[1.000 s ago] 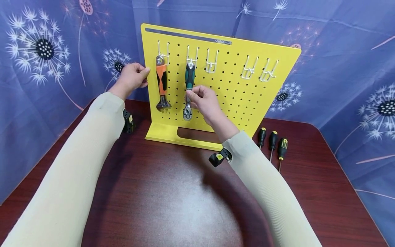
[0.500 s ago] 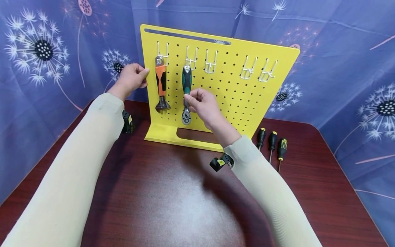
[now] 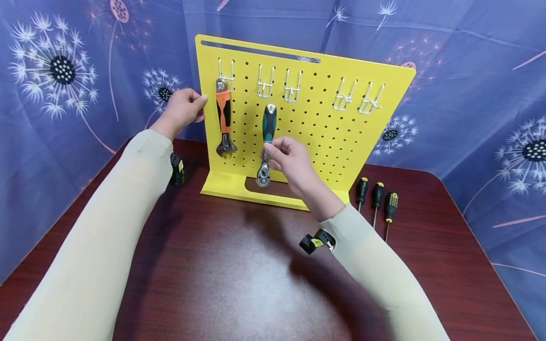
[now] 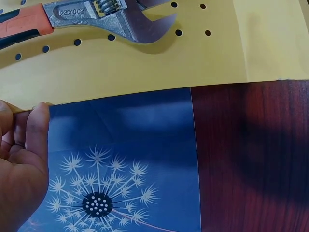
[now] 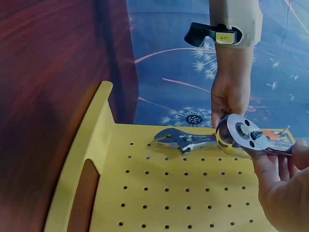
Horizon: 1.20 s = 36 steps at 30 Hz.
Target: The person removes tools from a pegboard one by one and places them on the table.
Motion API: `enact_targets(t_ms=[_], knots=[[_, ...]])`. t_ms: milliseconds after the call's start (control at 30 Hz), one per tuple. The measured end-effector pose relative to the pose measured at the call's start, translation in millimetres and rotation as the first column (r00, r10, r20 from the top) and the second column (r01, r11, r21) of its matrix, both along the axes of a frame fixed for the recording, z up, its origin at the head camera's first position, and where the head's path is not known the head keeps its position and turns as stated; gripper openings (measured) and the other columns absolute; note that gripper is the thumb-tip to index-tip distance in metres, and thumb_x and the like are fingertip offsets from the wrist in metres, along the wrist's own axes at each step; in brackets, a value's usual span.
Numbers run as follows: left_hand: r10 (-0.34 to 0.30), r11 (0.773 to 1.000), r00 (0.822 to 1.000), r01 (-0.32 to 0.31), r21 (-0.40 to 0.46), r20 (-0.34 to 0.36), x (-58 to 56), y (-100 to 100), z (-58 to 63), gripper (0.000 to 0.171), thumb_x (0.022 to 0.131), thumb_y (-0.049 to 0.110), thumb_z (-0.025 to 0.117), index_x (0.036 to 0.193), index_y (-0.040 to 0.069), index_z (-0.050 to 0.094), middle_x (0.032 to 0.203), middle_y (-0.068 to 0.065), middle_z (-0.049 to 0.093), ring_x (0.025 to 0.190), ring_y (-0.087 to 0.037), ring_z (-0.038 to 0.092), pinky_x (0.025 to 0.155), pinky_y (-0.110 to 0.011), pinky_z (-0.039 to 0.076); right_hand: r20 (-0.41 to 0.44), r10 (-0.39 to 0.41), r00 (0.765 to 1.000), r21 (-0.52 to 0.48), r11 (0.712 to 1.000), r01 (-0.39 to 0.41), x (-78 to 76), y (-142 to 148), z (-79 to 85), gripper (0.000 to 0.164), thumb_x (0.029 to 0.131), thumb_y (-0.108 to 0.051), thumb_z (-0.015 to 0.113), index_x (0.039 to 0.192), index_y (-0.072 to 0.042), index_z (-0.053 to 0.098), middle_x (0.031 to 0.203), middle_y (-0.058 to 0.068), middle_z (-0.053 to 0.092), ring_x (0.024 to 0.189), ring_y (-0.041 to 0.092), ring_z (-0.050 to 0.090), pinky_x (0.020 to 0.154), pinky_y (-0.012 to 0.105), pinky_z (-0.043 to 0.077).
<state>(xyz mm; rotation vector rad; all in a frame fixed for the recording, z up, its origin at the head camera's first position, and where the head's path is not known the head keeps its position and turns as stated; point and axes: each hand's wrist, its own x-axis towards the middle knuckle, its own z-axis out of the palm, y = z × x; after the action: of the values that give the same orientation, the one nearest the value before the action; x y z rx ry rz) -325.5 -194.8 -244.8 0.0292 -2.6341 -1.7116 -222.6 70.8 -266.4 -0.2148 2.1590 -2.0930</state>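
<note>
My right hand (image 3: 296, 163) pinches a ratchet wrench (image 3: 269, 124) by its metal shank, green-and-black handle up and round head down. The ratchet stands out in front of the yellow pegboard (image 3: 354, 71), below the hooks; its head (image 5: 244, 133) looms close in the right wrist view. On the board's left edge, the thumb and fingers of my left hand (image 3: 181, 110) pinch the rim, as the left wrist view also shows. Beside that hand, an orange-and-black adjustable wrench (image 3: 223, 111) hangs from the leftmost hook, jaw end down.
Several white wire hooks (image 3: 292, 90) run along the upper board with nothing hanging on them. Three screwdrivers (image 3: 377, 196) with black-and-yellow handles lie on the dark red table (image 3: 204, 265), right of the board. A blue dandelion-print cloth (image 3: 469, 94) hangs behind.
The ratchet wrench has come off the second hook and moved down and toward me in my right hand, swinging slightly right. My left hand stays on the board's edge.
</note>
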Motion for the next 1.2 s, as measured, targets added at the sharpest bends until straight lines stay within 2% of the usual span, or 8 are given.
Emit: enact_targets(t_ms=[233,433,733,900,1067,1200], knots=[[0.000,1.000,1.000,0.000,-0.001,-0.008,0.5,0.6,0.2,0.023,0.110,0.028,0.045,0.100,0.008,0.051,0.101,0.002,0.044,0.081,-0.006,0.050,0.068,-0.007,0.053,-0.001,0.013,1.000,-0.020,1.000,-0.013,14.7,21.6,-10.7,0.011,0.105,-0.004,0.055,0.095,-0.003,0.060,0.084,-0.007,0.063,0.083,0.007,0.064,0.080,0.021,0.060],[0.001,1.000,1.000,-0.001,-0.015,-0.003,0.9,-0.9,0.6,0.023,0.110,0.029,0.045,0.100,0.008,0.051,0.102,0.003,0.044,0.083,-0.007,0.049,0.068,-0.007,0.052,0.028,-0.023,0.999,-0.031,0.999,0.024,21.7,37.3,-17.7,0.019,0.105,-0.004,0.055,0.087,-0.010,0.059,0.080,-0.008,0.065,0.080,0.006,0.064,0.073,0.016,0.058],[-0.006,1.000,1.000,0.006,-0.011,0.005,2.7,1.7,2.1,0.023,0.109,0.029,0.045,0.101,0.008,0.051,0.104,0.002,0.044,0.082,-0.007,0.049,0.068,-0.008,0.053,0.098,-0.031,0.995,-0.081,0.996,0.039,34.0,71.4,-25.4,0.026,0.107,-0.007,0.052,0.085,-0.015,0.062,0.081,-0.009,0.067,0.080,0.006,0.066,0.072,0.016,0.057],[0.002,1.000,1.000,-0.002,-0.009,0.008,2.9,2.1,2.8,0.023,0.109,0.029,0.046,0.101,0.008,0.051,0.103,0.002,0.044,0.082,-0.007,0.049,0.068,-0.007,0.052,0.110,-0.058,0.992,-0.093,0.993,0.068,40.1,95.5,-27.9,0.032,0.108,-0.009,0.049,0.083,-0.019,0.065,0.081,-0.010,0.069,0.081,0.004,0.068,0.078,0.017,0.061],[0.004,1.000,1.000,-0.004,-0.005,0.011,1.8,1.4,2.4,0.022,0.109,0.029,0.046,0.102,0.008,0.052,0.102,0.002,0.044,0.083,-0.007,0.049,0.068,-0.007,0.053,0.123,-0.086,0.989,-0.077,0.992,0.095,46.3,121.3,-29.4,0.030,0.108,-0.012,0.051,0.083,-0.021,0.066,0.081,-0.011,0.069,0.081,0.003,0.067,0.079,0.018,0.062],[0.009,1.000,1.000,-0.009,-0.007,0.017,1.1,1.4,1.7,0.022,0.109,0.029,0.046,0.102,0.008,0.052,0.102,0.002,0.044,0.082,-0.007,0.049,0.067,-0.007,0.053,0.150,-0.107,0.983,-0.106,0.987,0.123,49.2,143.0,-33.9,0.028,0.107,-0.014,0.053,0.083,-0.020,0.067,0.080,-0.010,0.070,0.080,0.003,0.068,0.077,0.017,0.062]])
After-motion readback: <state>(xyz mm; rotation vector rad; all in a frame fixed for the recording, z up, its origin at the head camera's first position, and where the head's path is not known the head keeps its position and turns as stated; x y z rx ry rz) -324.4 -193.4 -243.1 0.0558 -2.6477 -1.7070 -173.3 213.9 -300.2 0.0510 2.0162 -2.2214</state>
